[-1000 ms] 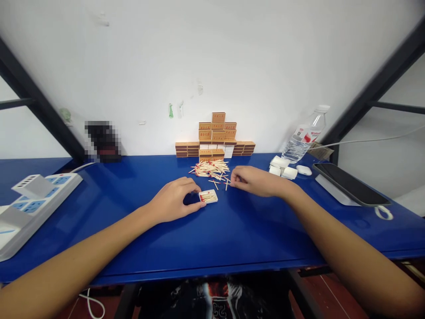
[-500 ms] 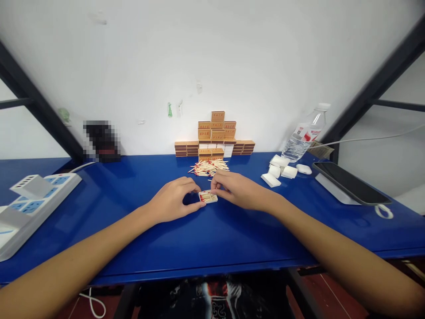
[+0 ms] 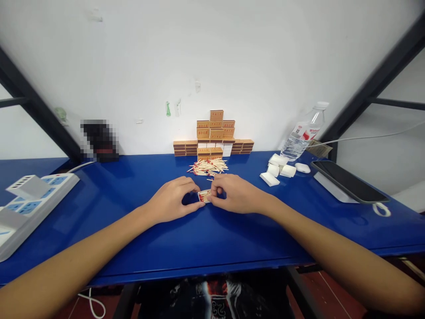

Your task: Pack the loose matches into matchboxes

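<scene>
A small white matchbox tray (image 3: 203, 195) with red-tipped matches in it lies on the blue table (image 3: 212, 235). My left hand (image 3: 172, 200) pinches its left end between thumb and forefinger. From the right, my right hand (image 3: 232, 193) is closed in a pinch over the tray's right end; what its fingertips hold is too small to make out. Just behind the hands lies a loose pile of matches (image 3: 209, 167).
Stacked tan matchboxes (image 3: 214, 137) stand against the wall. Several white trays (image 3: 277, 172) and a water bottle (image 3: 300, 138) sit at the right, with a dark phone (image 3: 347, 180) on a stand. A white power strip (image 3: 25, 206) lies far left.
My right hand came back from the match pile to the tray and closed over its right end. The left hand kept its hold on the tray.
</scene>
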`<state>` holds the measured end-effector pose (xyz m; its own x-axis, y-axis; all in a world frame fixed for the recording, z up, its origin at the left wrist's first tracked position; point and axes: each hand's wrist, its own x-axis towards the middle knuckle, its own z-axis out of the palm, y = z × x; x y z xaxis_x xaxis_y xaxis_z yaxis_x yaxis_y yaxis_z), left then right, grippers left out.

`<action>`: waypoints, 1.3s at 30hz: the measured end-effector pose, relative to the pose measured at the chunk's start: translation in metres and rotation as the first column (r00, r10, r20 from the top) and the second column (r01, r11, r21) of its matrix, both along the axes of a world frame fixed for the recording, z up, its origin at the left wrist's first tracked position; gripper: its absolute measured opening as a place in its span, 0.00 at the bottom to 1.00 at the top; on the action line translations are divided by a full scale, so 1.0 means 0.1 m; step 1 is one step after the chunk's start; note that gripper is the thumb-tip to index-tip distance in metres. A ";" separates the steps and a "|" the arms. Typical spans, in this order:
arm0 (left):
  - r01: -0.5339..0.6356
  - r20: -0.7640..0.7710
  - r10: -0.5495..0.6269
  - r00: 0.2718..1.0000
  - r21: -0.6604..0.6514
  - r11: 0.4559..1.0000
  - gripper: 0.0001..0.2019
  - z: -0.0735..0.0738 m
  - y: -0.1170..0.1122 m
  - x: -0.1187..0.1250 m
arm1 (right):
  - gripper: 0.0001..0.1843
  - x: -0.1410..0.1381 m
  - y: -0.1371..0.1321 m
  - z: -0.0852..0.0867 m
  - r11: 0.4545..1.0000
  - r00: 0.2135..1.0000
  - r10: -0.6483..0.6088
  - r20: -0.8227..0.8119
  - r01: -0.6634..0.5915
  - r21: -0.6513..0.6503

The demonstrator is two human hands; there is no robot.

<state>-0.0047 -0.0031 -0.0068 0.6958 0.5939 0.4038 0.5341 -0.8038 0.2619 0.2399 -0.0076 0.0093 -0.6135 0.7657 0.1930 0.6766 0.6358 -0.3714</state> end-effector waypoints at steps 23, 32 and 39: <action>-0.002 -0.004 0.002 1.000 -0.014 1.000 0.13 0.01 0.00 0.00 | 0.05 0.06 0.09 -0.01 0.994 0.994 0.105 0.040 -0.104 -0.017; 0.016 -0.008 -0.016 1.000 -0.024 1.000 0.13 0.01 0.00 -0.01 | 0.05 0.04 0.09 -0.03 0.986 0.988 0.155 -0.003 -0.155 0.055; 0.021 -0.002 -0.021 1.000 -0.018 1.000 0.13 0.01 0.00 0.00 | 0.05 0.03 0.07 -0.04 0.987 0.987 0.157 -0.024 -0.156 0.045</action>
